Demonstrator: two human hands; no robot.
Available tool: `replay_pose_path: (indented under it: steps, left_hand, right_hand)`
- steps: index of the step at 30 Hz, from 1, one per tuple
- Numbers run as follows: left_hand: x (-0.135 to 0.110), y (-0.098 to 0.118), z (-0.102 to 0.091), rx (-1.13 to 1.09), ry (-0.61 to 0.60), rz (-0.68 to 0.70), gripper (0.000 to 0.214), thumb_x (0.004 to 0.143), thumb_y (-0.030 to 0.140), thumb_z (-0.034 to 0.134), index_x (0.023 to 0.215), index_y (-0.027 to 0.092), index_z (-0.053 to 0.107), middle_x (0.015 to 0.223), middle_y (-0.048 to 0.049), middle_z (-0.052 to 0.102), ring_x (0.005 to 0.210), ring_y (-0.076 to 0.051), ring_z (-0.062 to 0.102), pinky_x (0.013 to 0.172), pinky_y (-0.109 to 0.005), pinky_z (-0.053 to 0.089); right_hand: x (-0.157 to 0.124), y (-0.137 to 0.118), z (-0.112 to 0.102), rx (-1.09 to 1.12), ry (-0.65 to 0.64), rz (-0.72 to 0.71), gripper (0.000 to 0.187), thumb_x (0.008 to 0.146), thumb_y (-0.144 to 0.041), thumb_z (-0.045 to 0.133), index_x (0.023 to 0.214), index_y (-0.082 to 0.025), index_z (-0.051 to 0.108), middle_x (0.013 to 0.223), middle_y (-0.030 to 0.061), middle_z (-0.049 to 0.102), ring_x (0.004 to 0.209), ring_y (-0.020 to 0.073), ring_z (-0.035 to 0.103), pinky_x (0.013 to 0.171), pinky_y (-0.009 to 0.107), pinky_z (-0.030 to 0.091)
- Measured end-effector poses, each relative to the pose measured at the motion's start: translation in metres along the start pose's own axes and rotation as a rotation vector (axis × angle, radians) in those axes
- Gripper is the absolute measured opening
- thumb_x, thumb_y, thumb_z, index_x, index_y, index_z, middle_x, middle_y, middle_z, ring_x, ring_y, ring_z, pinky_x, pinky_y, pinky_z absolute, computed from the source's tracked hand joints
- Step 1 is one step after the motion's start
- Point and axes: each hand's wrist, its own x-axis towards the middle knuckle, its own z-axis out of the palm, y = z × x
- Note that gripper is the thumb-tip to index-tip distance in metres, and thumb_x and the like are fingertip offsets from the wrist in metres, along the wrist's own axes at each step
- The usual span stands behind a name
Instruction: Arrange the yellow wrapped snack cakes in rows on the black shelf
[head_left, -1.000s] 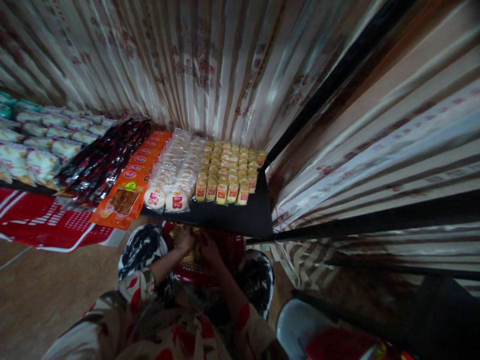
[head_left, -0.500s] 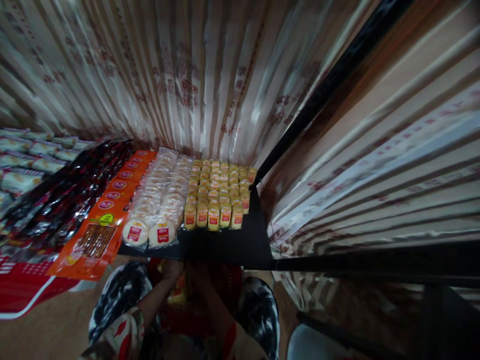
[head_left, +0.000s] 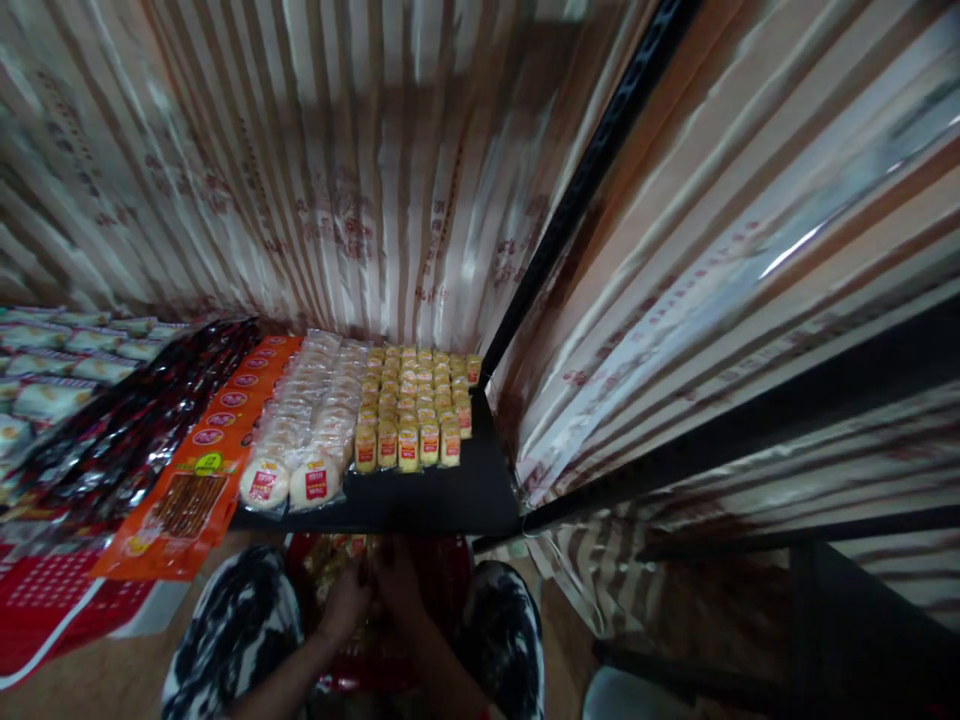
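Lowermost, centre: left hand (head_left: 346,606) and right hand (head_left: 396,588), close together, fingers down in a red basket (head_left: 452,580) set between the person's patterned knees (head_left: 225,625). Grip: blurred; whether they pinch or lie spread cannot be told. Item at the fingers: yellow packets (head_left: 335,562), in the basket just below the front edge of the black shelf (head_left: 420,503); long axis and heading not readable. On the shelf, rows running front to back, listed left to right: dark packs (head_left: 127,425), orange packs (head_left: 202,470), round white cakes (head_left: 300,445), small yellow packs (head_left: 412,410).
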Motion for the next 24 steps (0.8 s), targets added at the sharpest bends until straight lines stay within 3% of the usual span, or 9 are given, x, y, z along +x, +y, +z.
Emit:
replay_pose_path:
  steps: [6,10,13,17,20,24]
  left_hand:
    - [-0.031,0.001,0.006,0.02,-0.019,0.019,0.034,0.078,0.013,0.041,0.108,0.01,0.057,0.111,-0.0118,0.063,0.104,-0.018,0.058,0.091,-0.025,0.04]
    - [-0.042,-0.002,0.011,-0.153,0.033,0.065,0.022,0.074,0.013,0.044,0.091,0.013,0.058,0.097,-0.0078,0.066,0.095,-0.017,0.061,0.086,-0.024,0.044]
    - [-0.048,-0.001,0.014,-0.352,0.051,0.037,0.01,0.072,0.02,0.049,0.081,0.018,0.053,0.085,-0.0042,0.066,0.084,-0.018,0.062,0.07,-0.024,0.049]
    - [-0.053,-0.003,0.022,-0.579,0.018,-0.01,0.024,0.065,0.035,0.059,0.08,0.02,0.048,0.067,0.0001,0.06,0.059,-0.016,0.059,0.044,-0.022,0.041]
    - [-0.053,-0.008,0.03,-0.681,0.02,0.026,0.035,0.06,0.041,0.063,0.083,0.021,0.046,0.057,0.0037,0.055,0.046,-0.013,0.052,0.042,-0.022,0.039]
    - [-0.057,-0.007,0.026,-0.678,0.01,0.016,0.036,0.06,0.04,0.064,0.087,0.022,0.048,0.057,0.0026,0.058,0.049,-0.015,0.056,0.046,-0.024,0.043]
  right_hand:
    - [-0.028,-0.011,-0.016,0.097,0.024,-0.049,0.03,0.062,-0.02,0.052,0.091,-0.019,0.058,0.094,0.0045,0.066,0.095,0.0202,0.061,0.087,0.031,0.045]
    - [-0.038,-0.011,-0.026,0.127,0.094,-0.041,0.03,0.061,-0.023,0.05,0.091,-0.018,0.056,0.088,0.0059,0.065,0.087,0.0217,0.062,0.081,0.033,0.046]
    - [-0.042,-0.012,-0.033,0.196,0.095,-0.033,0.03,0.062,-0.028,0.051,0.09,-0.019,0.054,0.085,0.006,0.065,0.08,0.0218,0.062,0.075,0.034,0.047]
    - [-0.046,-0.013,-0.038,0.293,0.045,-0.054,0.022,0.063,-0.036,0.051,0.079,-0.02,0.055,0.073,0.0037,0.064,0.073,0.0211,0.061,0.07,0.033,0.047]
    - [-0.05,-0.013,-0.039,0.356,0.04,-0.078,0.025,0.063,-0.044,0.055,0.072,-0.02,0.057,0.071,0.0042,0.064,0.073,0.0222,0.061,0.071,0.034,0.048]
    - [-0.055,-0.014,-0.037,0.398,0.043,-0.061,0.042,0.057,-0.057,0.062,0.076,-0.02,0.062,0.08,0.0064,0.066,0.084,0.0251,0.062,0.078,0.036,0.047]
